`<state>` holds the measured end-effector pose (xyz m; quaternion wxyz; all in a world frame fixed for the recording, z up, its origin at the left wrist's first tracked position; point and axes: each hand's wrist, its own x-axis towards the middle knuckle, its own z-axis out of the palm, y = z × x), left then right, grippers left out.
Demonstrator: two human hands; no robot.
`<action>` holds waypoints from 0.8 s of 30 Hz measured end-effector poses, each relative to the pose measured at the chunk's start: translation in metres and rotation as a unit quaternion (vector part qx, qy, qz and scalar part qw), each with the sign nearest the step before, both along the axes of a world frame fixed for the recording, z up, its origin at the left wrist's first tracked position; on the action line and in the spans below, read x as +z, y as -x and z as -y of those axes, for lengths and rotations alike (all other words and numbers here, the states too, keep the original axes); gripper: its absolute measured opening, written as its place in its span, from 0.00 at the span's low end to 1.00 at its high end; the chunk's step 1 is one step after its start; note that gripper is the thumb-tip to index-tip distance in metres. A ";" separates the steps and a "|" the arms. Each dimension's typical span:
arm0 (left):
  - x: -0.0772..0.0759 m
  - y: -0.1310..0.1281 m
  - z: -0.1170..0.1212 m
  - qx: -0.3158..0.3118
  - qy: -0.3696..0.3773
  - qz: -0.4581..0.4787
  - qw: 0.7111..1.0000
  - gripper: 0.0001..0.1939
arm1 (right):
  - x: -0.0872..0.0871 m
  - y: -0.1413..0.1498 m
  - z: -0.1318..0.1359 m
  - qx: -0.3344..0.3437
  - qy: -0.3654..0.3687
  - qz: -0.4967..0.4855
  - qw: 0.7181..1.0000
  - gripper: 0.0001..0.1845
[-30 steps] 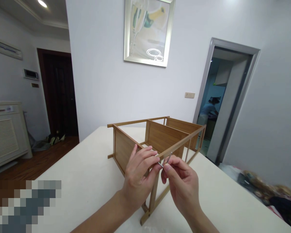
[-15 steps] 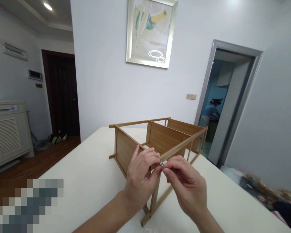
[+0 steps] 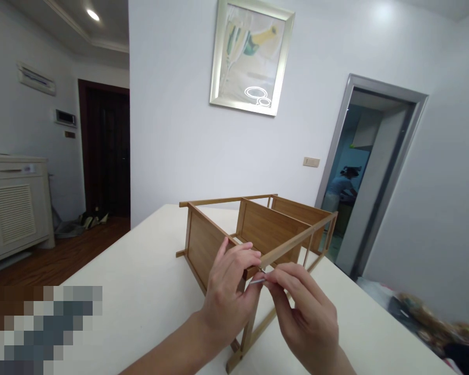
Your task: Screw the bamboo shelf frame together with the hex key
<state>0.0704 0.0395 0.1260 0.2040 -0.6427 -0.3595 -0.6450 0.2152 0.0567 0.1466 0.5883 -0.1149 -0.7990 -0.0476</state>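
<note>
A wooden shelf unit (image 3: pixel 271 224) lies on its side on the white table (image 3: pixel 160 317), its near corner between my hands. My left hand (image 3: pixel 230 284) grips that corner, with the fingers over the top of the panel and rail and the thumb lower, by the joint. Just right of it, my right hand (image 3: pixel 307 304) pinches a thin silver hex key (image 3: pixel 258 281) between thumb and fingers. The key points left, across the tip of my left thumb, at the end of the wooden rail. The fastener at the joint is mostly hidden by my fingers.
A framed picture (image 3: pixel 252 57) hangs on the wall behind the table. At right is a doorway (image 3: pixel 347 172) with a person beyond it, and a pile of bags and cloth (image 3: pixel 426 317) beside the table. A white cabinet (image 3: pixel 15 203) stands at left.
The hex key has turned in my right fingers, and its long silver part now points left. My left hand stays on the corner. The whole view has shifted slightly.
</note>
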 end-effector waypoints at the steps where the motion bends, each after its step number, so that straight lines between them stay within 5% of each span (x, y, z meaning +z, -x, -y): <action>1: 0.000 0.000 0.000 0.000 0.001 0.002 1.000 0.10 | -0.001 -0.001 0.000 -0.006 -0.024 0.005 1.000 0.16; 9: -0.001 0.001 -0.001 -0.003 0.004 -0.006 1.000 0.10 | -0.005 0.000 -0.003 -0.023 -0.073 0.015 0.997 0.20; 24: -0.006 0.001 -0.004 -0.007 -0.004 0.030 1.000 0.13 | -0.009 0.007 -0.006 0.080 0.134 -0.079 0.985 0.17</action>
